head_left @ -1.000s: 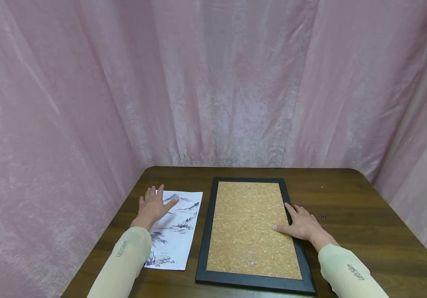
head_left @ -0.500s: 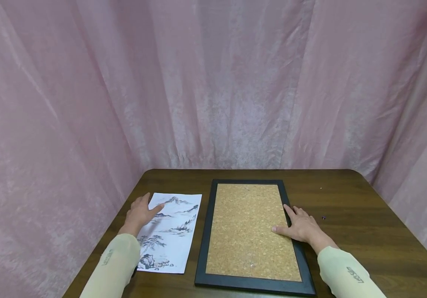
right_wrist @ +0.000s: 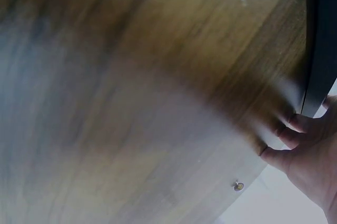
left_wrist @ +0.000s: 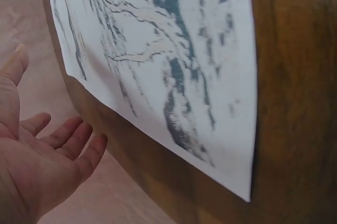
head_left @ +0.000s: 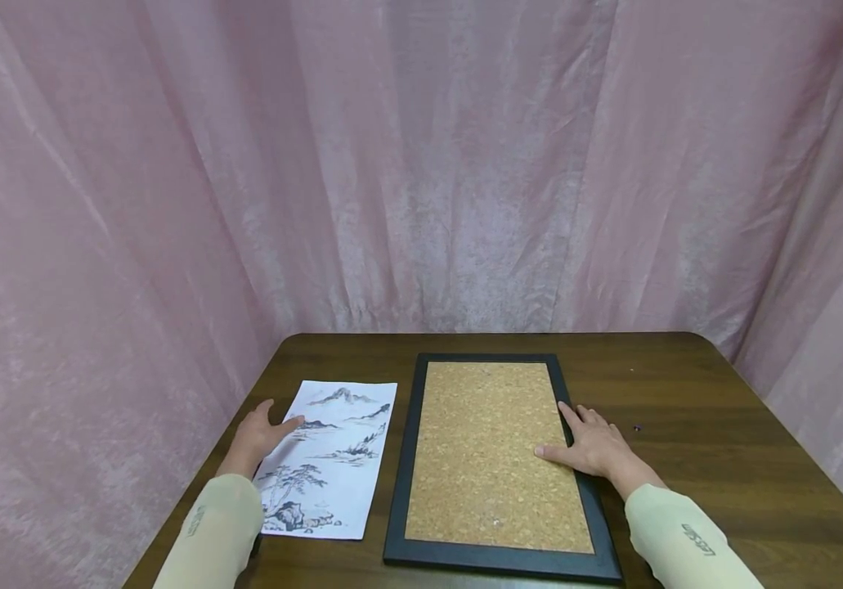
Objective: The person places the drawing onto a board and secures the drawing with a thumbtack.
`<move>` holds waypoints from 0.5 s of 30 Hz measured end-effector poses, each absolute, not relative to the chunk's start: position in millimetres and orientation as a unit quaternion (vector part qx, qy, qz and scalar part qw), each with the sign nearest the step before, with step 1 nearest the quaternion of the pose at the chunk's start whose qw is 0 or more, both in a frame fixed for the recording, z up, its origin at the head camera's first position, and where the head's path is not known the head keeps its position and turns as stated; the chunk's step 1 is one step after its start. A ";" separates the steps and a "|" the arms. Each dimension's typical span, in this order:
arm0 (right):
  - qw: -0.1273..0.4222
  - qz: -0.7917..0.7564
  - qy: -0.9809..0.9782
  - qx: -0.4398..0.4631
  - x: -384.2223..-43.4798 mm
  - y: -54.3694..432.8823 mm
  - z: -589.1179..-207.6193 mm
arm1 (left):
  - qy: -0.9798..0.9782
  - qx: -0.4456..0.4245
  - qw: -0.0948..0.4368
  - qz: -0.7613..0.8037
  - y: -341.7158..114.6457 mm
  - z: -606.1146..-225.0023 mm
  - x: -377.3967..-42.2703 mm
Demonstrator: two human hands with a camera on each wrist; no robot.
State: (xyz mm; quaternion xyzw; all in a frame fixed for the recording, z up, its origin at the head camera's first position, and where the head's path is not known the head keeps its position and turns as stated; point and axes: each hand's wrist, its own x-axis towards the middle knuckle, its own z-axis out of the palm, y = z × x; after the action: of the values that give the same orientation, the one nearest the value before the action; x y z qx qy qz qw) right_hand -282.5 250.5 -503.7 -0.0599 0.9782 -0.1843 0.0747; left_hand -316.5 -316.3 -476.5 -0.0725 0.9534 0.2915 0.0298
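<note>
A white sheet of paper (head_left: pixel 340 466) printed with an ink landscape lies on the left of the table. My left hand (head_left: pixel 255 433) is at the sheet's left edge, its thumb over the picture. In the left wrist view the fingers of that hand (left_wrist: pixel 47 155) are loosely spread beside the paper, holding nothing. To the right of the sheet lies a cork board (head_left: pixel 495 450) in a black frame (head_left: pixel 495 556). My right hand (head_left: pixel 594 446) rests on the frame's right side, thumb on the cork. Its fingertips (right_wrist: pixel 266 152) touch the table in the right wrist view.
On the brown wooden table (head_left: pixel 715 458), right of my right hand, sits a tiny shiny object (right_wrist: pixel 238 186), too small to identify. A small white speck (head_left: pixel 631 370) lies farther back. Pink curtains (head_left: pixel 480 164) hang behind the table and along both sides.
My left hand has moved left and toward me, from above the printed sheet to its left edge, uncovering more of the picture. The right hand and the board have stayed in place.
</note>
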 end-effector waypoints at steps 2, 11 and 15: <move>0.074 -0.185 0.978 -0.060 -282.7 250.6 -503.8 | 0.947 -0.078 0.032 0.309 -318.2 -478.9 -314.9; 0.075 -0.186 0.978 -0.059 -283.5 251.2 -505.8 | 0.916 -0.102 0.042 0.387 -325.1 -485.6 -305.4; 0.075 -0.187 0.978 -0.059 -283.5 251.2 -506.1 | 0.911 -0.111 0.047 0.395 -327.7 -488.3 -304.3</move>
State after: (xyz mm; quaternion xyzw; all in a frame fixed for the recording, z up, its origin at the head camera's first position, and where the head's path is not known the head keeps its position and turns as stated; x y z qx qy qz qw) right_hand -283.5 251.2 -506.1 -0.0593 0.9777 -0.1868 0.0748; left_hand -304.3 -327.7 -488.3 -0.1108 0.9108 0.3950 0.0467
